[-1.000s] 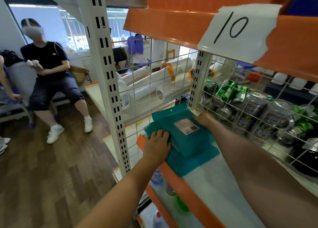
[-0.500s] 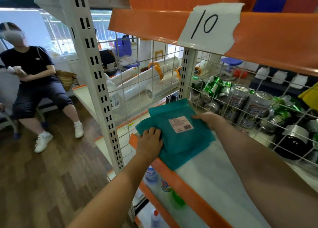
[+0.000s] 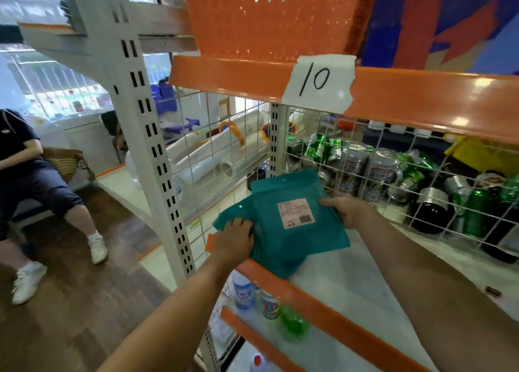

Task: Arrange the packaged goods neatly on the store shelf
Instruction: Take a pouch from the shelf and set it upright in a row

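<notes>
The teal packets (image 3: 292,231) lay stacked at the left end of the shelf (image 3: 351,284), just in front of the wire grid (image 3: 393,180). The left hand (image 3: 236,238) pressed flat on their left edge; the right hand (image 3: 346,210) gripped the top packet's right edge.

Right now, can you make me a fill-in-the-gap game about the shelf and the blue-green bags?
1. The paper sign on the orange shelf edge shows the number ____.
2. Both hands, left and right, touch the ____ packages.
3. Behind the wire grid lies a heap of drink ____.
4. The basket on the shelf above is ____ in colour.

Missing words: 10; teal; cans; orange
</notes>
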